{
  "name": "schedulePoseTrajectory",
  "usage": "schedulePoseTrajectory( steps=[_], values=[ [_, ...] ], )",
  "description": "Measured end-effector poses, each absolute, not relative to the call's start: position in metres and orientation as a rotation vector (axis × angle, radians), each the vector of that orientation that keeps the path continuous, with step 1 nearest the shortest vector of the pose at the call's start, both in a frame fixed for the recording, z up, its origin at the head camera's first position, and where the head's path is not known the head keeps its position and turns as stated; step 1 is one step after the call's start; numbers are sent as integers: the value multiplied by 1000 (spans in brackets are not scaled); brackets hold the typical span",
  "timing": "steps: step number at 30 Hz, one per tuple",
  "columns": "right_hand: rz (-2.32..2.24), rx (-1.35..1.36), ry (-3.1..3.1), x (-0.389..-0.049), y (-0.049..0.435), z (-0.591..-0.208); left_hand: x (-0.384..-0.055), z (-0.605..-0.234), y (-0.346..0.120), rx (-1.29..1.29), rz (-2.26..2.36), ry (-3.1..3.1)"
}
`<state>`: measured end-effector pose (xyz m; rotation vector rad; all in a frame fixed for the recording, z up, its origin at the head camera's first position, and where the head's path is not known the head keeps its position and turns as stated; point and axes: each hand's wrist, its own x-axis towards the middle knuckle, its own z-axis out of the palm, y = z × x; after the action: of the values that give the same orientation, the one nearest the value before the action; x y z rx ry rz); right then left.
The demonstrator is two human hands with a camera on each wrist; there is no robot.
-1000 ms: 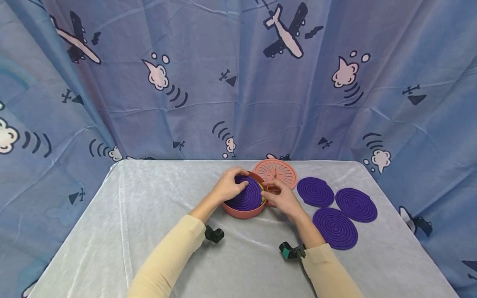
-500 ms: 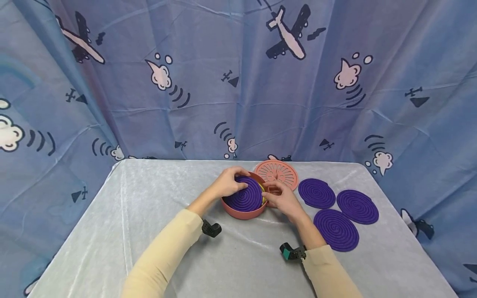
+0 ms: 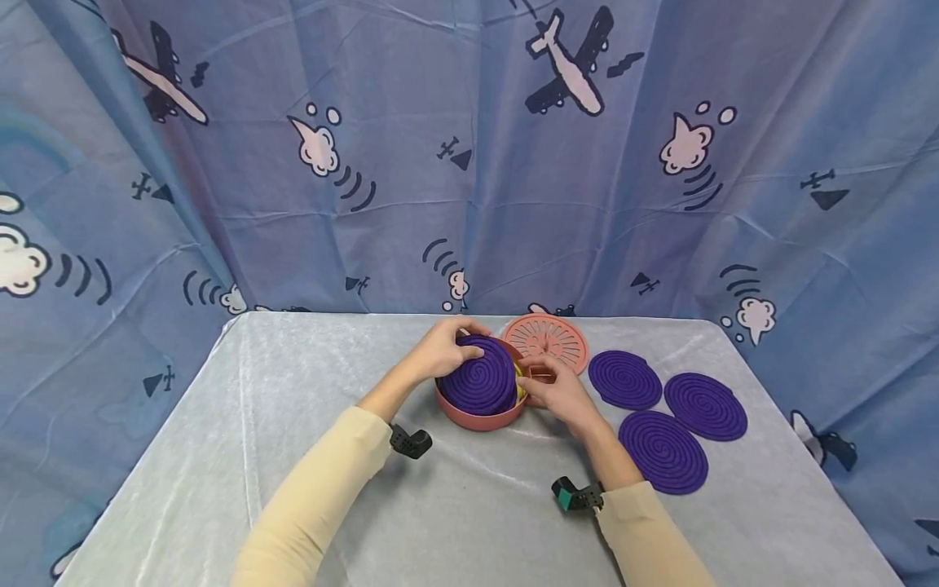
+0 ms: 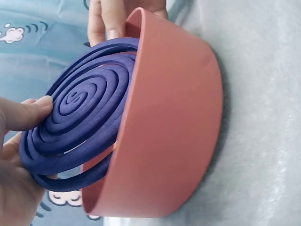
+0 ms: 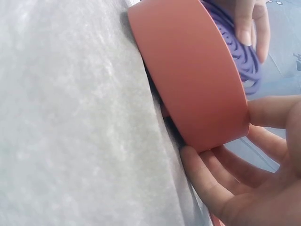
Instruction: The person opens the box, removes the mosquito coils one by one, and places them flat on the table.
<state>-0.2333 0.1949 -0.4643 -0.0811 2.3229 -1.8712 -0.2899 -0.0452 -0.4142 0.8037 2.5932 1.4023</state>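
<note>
A purple mosquito coil [image 3: 477, 377] leans inside a round coral mosquito coil holder [image 3: 480, 422], its left side raised above the rim. My left hand [image 3: 440, 352] pinches that raised edge, thumb on the coil's upper face and fingers beneath. In the left wrist view the coil [image 4: 80, 106] slants out of the holder, and a second strand shows below its lower edge. My right hand [image 3: 559, 393] steadies the holder at its right side, with the thumb at the rim and the other fingers around the wall and low at the base in the right wrist view. Something yellow [image 3: 519, 381] shows inside.
Behind the holder lies a coral slotted lid [image 3: 552, 338]. Three more purple coils lie flat to the right: one far [image 3: 623, 380], one near [image 3: 663, 451], one outermost [image 3: 706, 406]. A patterned blue curtain [image 3: 411, 163] hangs beyond the table's back edge.
My left hand has moved slightly up and left, lifting the coil's edge so that it tilts higher out of the holder. The right hand keeps its place on the holder.
</note>
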Motion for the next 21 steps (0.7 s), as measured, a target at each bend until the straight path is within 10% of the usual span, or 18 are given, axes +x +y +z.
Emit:
schedulePoseTrajectory(
  steps=[21],
  values=[
    [-1814, -63, 2396, -234, 194, -465, -280, -377, -81, 761, 1337, 2789]
  ],
)
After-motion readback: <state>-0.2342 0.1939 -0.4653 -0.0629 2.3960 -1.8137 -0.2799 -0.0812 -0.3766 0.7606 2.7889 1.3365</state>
